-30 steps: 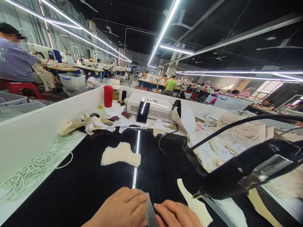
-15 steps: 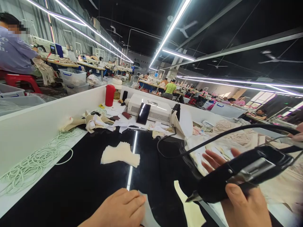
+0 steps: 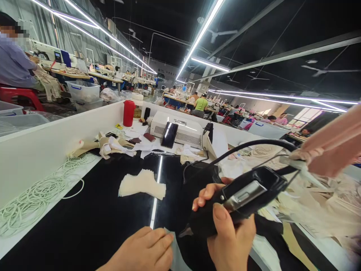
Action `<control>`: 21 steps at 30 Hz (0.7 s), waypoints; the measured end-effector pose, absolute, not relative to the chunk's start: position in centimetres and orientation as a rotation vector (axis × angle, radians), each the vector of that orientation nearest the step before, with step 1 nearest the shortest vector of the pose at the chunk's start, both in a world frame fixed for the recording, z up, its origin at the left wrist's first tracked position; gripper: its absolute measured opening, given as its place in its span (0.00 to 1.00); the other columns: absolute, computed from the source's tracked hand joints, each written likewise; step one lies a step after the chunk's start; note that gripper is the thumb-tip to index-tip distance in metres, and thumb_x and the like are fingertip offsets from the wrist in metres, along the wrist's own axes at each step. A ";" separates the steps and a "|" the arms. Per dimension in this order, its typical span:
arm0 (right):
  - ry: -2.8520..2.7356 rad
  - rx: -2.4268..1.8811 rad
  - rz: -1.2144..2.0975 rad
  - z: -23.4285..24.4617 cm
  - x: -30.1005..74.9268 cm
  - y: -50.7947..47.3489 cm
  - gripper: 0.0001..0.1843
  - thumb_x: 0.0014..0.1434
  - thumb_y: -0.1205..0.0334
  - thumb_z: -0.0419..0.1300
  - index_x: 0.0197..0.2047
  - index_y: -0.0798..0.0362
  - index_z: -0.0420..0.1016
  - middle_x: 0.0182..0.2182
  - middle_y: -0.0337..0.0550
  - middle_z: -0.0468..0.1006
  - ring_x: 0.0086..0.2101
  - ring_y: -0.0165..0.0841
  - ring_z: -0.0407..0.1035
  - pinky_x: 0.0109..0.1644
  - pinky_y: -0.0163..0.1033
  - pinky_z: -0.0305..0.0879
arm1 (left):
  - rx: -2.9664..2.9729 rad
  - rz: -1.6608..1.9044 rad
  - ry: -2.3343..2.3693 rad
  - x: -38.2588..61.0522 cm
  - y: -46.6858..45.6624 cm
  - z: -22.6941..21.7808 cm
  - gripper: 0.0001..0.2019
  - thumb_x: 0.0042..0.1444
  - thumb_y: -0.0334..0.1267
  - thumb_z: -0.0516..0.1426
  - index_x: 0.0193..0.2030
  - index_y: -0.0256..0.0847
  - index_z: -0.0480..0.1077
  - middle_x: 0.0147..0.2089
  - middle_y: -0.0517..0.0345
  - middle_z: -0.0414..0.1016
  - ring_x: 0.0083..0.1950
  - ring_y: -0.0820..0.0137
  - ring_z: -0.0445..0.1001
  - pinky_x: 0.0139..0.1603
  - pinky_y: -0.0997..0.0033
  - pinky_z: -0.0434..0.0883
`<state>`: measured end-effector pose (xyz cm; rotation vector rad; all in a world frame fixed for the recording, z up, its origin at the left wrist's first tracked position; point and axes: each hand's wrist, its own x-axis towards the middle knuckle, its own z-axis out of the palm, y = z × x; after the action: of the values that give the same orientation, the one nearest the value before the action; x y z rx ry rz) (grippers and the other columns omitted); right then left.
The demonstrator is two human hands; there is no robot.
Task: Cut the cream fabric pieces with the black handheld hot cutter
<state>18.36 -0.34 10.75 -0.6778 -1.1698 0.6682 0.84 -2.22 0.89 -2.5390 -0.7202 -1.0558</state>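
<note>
My left hand [image 3: 146, 246] presses down with bent, closed fingers on a pale grey flat piece [image 3: 178, 252], most of which the hand hides. My right hand [image 3: 229, 241] is wrapped round a black corded power tool [image 3: 239, 199] with a silver lever on its side. The tool's pointed metal tip [image 3: 186, 230] is just right of the grey piece, close above the black work surface [image 3: 93, 210]. Beyond my left hand lies a stack of cream fabric cutouts [image 3: 142, 184]. A whitish cut piece [image 3: 265, 252] shows to the right of my right wrist.
Pale green cord [image 3: 42, 195] lies tangled at the left. A phone [image 3: 169, 134] leans on a white vented box [image 3: 186, 130]; a red flask [image 3: 129, 113] stands nearby. Cloth heaps [image 3: 318, 210] cover the right side. A blurred pinkish shape [image 3: 335, 139] is near the tool's cable.
My right hand has brought the power tool leftward, from above a cream piece to beside the grey piece. The left hand stays in place. A blurred pinkish shape now fills more of the right edge.
</note>
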 end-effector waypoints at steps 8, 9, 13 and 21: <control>-1.158 -0.658 0.681 9.6 17.5 0.0 0.17 0.66 0.58 0.66 0.56 0.42 0.69 0.36 0.37 0.75 0.31 0.31 0.73 0.33 0.40 0.75 | -2.493 -1.110 -0.719 1.1 -2.2 1.1 0.20 0.77 0.32 0.44 0.40 0.40 0.76 0.46 0.62 0.85 0.45 0.70 0.81 0.39 0.72 0.73; -1.157 -0.664 0.677 9.6 17.5 -0.1 0.17 0.66 0.58 0.66 0.56 0.42 0.69 0.36 0.37 0.75 0.30 0.31 0.73 0.33 0.40 0.75 | -2.494 -1.104 -0.721 1.1 -2.2 1.2 0.21 0.77 0.31 0.44 0.40 0.40 0.76 0.46 0.62 0.86 0.44 0.70 0.81 0.39 0.72 0.73; -1.151 -0.687 0.664 9.5 17.3 0.0 0.17 0.67 0.59 0.65 0.56 0.43 0.68 0.35 0.37 0.75 0.30 0.31 0.73 0.33 0.41 0.76 | -2.488 -1.108 -0.703 1.1 -2.1 1.3 0.21 0.78 0.31 0.44 0.40 0.40 0.76 0.45 0.63 0.86 0.44 0.71 0.82 0.38 0.71 0.73; -1.120 -0.723 0.683 9.8 17.2 0.1 0.13 0.68 0.58 0.65 0.53 0.42 0.69 0.34 0.35 0.75 0.31 0.31 0.72 0.32 0.39 0.75 | -2.482 -1.095 -0.682 0.9 -2.0 1.1 0.20 0.78 0.32 0.45 0.40 0.39 0.75 0.45 0.63 0.85 0.45 0.71 0.81 0.38 0.71 0.72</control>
<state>17.15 0.11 9.81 -0.7233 -1.1200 0.6828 0.89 -1.96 1.13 -2.4823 -0.6822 -1.0953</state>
